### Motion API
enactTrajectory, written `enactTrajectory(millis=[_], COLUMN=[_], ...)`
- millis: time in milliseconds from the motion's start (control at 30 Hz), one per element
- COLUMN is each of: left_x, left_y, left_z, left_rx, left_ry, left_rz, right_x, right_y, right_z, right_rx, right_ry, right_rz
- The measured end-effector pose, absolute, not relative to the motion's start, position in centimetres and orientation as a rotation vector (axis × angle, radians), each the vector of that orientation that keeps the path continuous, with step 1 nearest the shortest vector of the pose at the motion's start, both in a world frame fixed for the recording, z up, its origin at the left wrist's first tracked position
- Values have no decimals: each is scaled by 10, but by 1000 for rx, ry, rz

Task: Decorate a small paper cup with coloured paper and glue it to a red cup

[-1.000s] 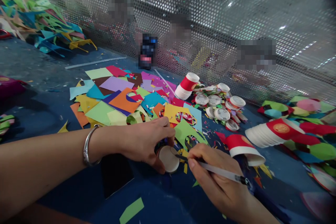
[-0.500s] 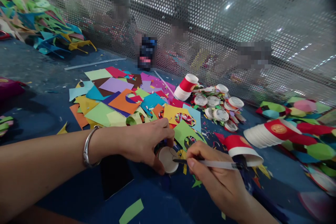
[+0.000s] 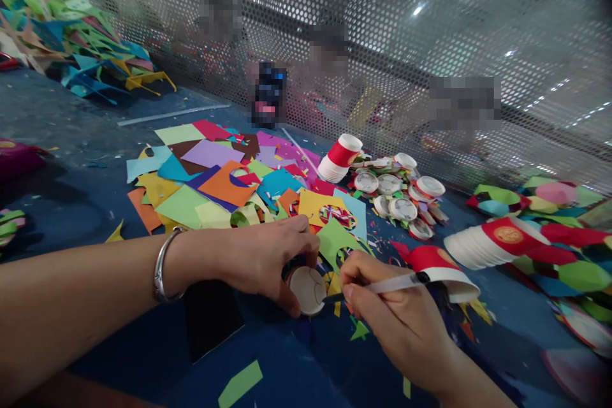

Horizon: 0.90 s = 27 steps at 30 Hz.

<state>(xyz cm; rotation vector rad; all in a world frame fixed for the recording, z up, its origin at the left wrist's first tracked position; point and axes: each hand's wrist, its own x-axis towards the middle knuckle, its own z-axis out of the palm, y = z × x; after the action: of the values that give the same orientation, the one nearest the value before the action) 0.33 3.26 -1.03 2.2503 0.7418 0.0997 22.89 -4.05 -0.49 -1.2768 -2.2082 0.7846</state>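
Note:
My left hand (image 3: 261, 258), with a silver bangle on its wrist, pinches a small white paper cup (image 3: 307, 290) that lies on its side on the blue table, its round bottom facing me. My right hand (image 3: 389, 319) grips a clear pen (image 3: 382, 285) whose dark tip touches the lower right edge of that cup's bottom. Thin pen lines show on the white disc. Both hands are closed around what they hold. A green paper piece with a cut-out (image 3: 337, 239) lies just behind the cup.
Coloured paper sheets (image 3: 210, 182) cover the table behind my hands. Cut cup bottoms (image 3: 399, 194) are piled at centre right, with red-and-white cup stacks (image 3: 497, 239) lying to the right. A black card (image 3: 210, 315) lies under my left wrist. A perforated metal screen (image 3: 382, 44) rises behind the table.
My right hand has swung the pen's back end upward and toward the red cup, while its tip stayed at the cup bottom. My left hand has kept its hold.

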Motion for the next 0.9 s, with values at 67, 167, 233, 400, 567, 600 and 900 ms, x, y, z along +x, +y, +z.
enactTrajectory(millis=[67,167,233,400,567,600,900], left_x=[3,3,2,1,1,1,1], left_y=[33,32,32,33,33,33,33], left_z=[-9,-8,-8,-10,-10,-8,-7], left_rx=[2255,2267,2269,2267,2274,2275,2313], left_ry=[736,727,724,710,703,704,674], left_rz=[95,103,105,110,104,102,110], right_x=[228,228,228,226,225,225,221], right_y=[-41,-42,-42,-40,-41,-41,-44], right_z=[-5,-7,-8,-11,-12,-12,-15], right_rx=[-1240,-1197,-1182,-1151,-1136,-1138,-1111], right_ry=[-2224,-2213,-2204,-2239,-2233,-2236,-2239], right_rz=[740,720,724,690,681,678,699])
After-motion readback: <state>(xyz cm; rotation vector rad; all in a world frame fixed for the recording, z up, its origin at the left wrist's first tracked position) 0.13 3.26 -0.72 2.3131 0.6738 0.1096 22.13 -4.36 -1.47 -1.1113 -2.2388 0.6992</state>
